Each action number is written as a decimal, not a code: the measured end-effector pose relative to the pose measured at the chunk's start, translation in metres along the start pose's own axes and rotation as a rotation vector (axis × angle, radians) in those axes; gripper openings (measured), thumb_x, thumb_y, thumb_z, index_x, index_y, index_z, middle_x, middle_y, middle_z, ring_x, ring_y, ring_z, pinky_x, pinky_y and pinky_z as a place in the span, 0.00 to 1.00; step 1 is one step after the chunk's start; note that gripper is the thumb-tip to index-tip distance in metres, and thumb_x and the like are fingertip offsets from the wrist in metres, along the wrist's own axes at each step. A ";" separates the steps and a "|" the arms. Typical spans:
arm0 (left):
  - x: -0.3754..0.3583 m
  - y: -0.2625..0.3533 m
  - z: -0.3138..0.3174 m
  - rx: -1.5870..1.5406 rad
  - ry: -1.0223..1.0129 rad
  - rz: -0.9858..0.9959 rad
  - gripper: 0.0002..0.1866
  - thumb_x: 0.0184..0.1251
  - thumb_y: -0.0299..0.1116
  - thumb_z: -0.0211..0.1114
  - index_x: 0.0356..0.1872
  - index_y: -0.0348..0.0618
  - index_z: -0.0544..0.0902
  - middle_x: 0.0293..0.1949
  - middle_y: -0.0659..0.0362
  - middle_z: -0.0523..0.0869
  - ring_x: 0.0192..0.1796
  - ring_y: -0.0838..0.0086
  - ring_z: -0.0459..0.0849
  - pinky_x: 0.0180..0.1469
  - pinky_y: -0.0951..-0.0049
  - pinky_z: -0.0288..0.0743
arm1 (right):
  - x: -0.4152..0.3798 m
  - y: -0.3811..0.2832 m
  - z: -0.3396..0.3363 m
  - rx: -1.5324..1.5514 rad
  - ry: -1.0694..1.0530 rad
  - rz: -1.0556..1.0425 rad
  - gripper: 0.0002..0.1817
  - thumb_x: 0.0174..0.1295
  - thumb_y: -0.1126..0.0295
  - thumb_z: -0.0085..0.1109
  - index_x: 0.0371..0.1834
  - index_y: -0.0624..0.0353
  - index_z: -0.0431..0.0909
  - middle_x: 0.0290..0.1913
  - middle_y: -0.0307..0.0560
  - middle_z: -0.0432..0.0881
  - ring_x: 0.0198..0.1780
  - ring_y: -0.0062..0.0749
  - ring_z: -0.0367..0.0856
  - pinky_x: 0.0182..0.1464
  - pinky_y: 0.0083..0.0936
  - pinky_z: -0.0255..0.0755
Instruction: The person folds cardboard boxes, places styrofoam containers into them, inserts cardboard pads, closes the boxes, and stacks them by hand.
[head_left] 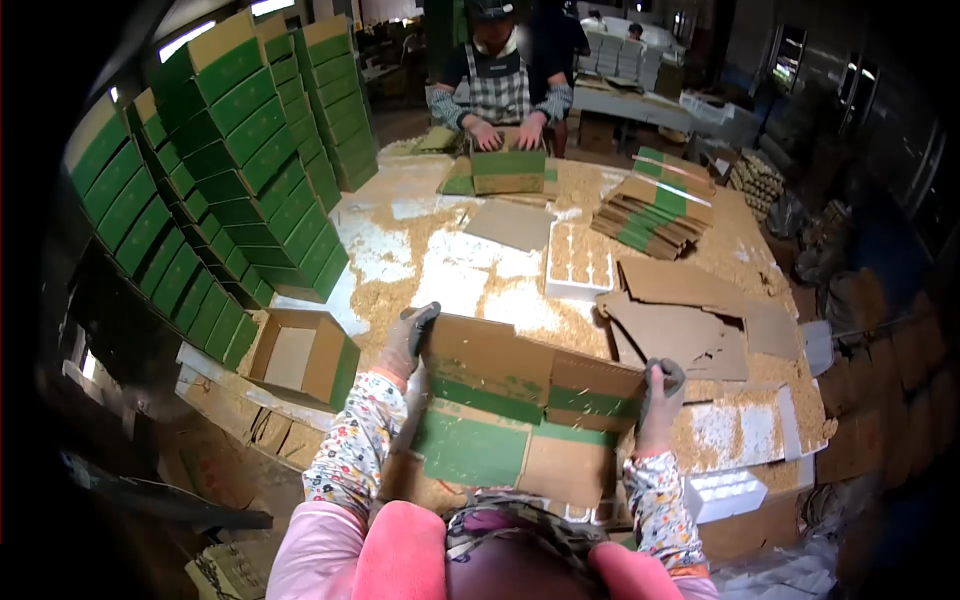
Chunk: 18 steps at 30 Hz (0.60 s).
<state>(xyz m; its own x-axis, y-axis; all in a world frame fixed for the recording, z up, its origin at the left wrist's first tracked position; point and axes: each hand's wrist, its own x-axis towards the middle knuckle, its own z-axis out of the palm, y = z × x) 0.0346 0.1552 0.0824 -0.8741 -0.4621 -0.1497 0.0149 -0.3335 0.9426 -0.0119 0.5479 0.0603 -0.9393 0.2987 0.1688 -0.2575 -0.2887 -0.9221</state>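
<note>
A brown and green cardboard box [490, 365] stands unfolded in front of me, its near side toward my body. My left hand [405, 340], in a pale glove with dark fingertips, grips its upper left corner. At the right end my right hand [660, 400], gloved the same way, has its fingers closed on the upper right edge. Below lies a green and brown cardboard panel [470, 450]. A thin dark strip [627, 335] runs from beside my right hand toward the torn brown cardboard [680, 335].
Tall stacks of green boxes [240, 150] rise at the left, with an open box [290, 355] below. Across the sawdust-strewn table [400, 235], a co-worker presses both hands on a box [508, 170]. Flattened cartons [655, 205] and a white foam tray [580, 262] lie to the right.
</note>
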 end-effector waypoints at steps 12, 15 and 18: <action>-0.142 0.016 0.094 1.439 -1.505 0.080 0.39 0.64 0.64 0.50 0.69 0.48 0.62 0.66 0.38 0.64 0.70 0.49 0.60 0.70 0.47 0.50 | -0.001 0.007 0.044 -1.375 -0.464 0.031 0.67 0.39 0.35 0.69 0.72 0.72 0.44 0.71 0.68 0.51 0.74 0.60 0.43 0.74 0.46 0.38; -0.138 0.011 0.080 1.617 -0.740 0.511 0.59 0.48 0.71 0.62 0.72 0.38 0.50 0.70 0.36 0.52 0.74 0.44 0.46 0.70 0.38 0.40 | 0.041 0.029 0.006 -1.309 -0.769 0.172 0.59 0.40 0.38 0.70 0.70 0.66 0.57 0.69 0.62 0.61 0.71 0.51 0.56 0.72 0.38 0.48; -0.102 -0.038 0.055 1.504 -0.269 0.417 0.63 0.45 0.70 0.64 0.71 0.30 0.47 0.70 0.37 0.50 0.74 0.47 0.45 0.70 0.37 0.36 | 0.080 -0.058 0.035 -1.153 -1.318 0.361 0.31 0.55 0.45 0.65 0.53 0.59 0.80 0.39 0.46 0.86 0.41 0.28 0.82 0.48 0.29 0.74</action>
<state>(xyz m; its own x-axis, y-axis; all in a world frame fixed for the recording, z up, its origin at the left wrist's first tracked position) 0.0966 0.2607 0.0781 -0.9911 -0.1021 0.0853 -0.0662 0.9348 0.3488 -0.0798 0.5564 0.1399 -0.5993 -0.6480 -0.4701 -0.2887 0.7226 -0.6281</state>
